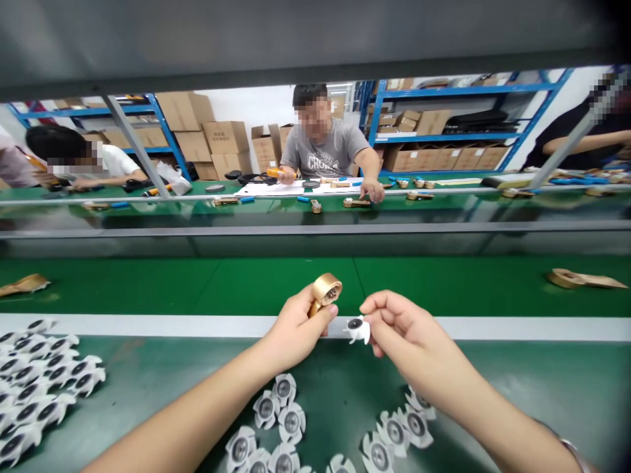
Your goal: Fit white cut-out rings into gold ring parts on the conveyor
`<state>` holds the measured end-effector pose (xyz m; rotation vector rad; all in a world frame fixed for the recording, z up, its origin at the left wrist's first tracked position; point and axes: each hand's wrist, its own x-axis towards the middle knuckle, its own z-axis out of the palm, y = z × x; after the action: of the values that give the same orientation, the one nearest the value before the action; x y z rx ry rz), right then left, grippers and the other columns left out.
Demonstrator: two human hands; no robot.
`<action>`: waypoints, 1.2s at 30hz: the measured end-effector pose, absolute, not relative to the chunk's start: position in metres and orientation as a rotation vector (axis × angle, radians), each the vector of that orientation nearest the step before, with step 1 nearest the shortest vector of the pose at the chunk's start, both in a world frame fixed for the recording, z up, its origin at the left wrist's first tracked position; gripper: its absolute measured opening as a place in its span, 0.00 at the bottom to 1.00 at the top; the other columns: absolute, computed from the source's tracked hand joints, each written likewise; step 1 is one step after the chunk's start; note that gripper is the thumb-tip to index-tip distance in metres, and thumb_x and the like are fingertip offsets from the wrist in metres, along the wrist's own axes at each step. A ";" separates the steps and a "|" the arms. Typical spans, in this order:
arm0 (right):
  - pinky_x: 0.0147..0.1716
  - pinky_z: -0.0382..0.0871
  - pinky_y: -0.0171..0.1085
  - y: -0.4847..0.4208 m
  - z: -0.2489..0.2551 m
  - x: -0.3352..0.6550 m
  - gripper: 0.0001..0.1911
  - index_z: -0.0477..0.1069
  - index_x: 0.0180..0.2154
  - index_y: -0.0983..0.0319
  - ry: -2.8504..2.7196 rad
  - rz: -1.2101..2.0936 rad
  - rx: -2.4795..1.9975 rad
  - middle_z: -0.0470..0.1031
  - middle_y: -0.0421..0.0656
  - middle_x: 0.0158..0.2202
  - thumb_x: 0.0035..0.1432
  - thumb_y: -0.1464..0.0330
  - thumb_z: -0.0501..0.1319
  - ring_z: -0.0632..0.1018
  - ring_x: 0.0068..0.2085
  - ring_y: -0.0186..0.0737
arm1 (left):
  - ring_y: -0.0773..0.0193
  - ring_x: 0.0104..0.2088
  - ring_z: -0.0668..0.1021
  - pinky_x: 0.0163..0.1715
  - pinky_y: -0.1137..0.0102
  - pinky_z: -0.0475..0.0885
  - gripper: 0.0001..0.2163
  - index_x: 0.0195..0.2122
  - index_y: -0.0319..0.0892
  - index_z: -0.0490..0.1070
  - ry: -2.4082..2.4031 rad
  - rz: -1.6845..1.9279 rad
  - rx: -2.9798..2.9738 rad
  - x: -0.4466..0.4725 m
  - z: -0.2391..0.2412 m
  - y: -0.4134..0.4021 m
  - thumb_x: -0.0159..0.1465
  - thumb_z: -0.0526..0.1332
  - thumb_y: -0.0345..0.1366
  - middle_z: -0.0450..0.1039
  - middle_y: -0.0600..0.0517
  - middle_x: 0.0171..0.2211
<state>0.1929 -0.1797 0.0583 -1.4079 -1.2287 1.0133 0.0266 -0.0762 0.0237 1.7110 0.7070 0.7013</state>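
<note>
My left hand [299, 326] is closed around a gold handheld fan housing [326, 289], its round open end tilted up and toward the right. Dark metal parts show inside that ring. Between the thumb and fingers of my right hand [401, 328] is a small white fan blade [357, 330] with a dark round hub. It is held just right of the housing, apart from it. Below my hands, several white fan blades [292, 422] lie on the green tabletop in a loose curve, and more blades [394, 431] lie under my right forearm.
Many white fan blades [34, 387] cover the left of the table. Beyond a pale metal strip [197, 325], the green belt [162, 286] carries gold housings [572, 278] at both ends. Metal rails [315, 228] cross behind it. A person [325, 148] works opposite; others sit left and right.
</note>
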 end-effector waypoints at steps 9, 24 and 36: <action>0.22 0.58 0.29 -0.179 0.060 0.194 0.05 0.62 0.34 0.60 -1.186 0.958 -1.376 0.65 0.34 0.22 0.59 0.66 0.56 0.67 0.24 0.33 | 0.70 0.28 0.66 0.30 0.75 0.62 0.05 0.41 0.42 0.66 0.685 0.633 1.879 0.029 0.036 -0.093 0.65 0.55 0.34 0.65 0.57 0.29; 0.24 0.60 0.30 -0.181 0.062 0.194 0.05 0.61 0.35 0.60 -1.175 0.962 -1.338 0.67 0.34 0.22 0.62 0.67 0.56 0.69 0.24 0.34 | 0.65 0.40 0.74 0.39 0.73 0.66 0.25 0.58 0.50 0.58 0.644 0.644 2.290 0.025 0.037 -0.093 0.60 0.52 0.25 0.71 0.55 0.45; 0.23 0.58 0.31 -0.184 0.047 0.186 0.11 0.56 0.46 0.56 -1.196 0.771 -1.393 0.64 0.32 0.24 0.64 0.68 0.55 0.68 0.25 0.36 | 0.57 0.41 0.75 0.39 0.67 0.68 0.23 0.61 0.46 0.52 0.773 0.530 2.349 0.023 0.033 -0.099 0.64 0.49 0.29 0.70 0.48 0.48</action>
<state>0.1857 -0.1840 0.0468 -1.3931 -1.1964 0.7714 0.0226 -0.0986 0.0331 2.3485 0.7730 0.5298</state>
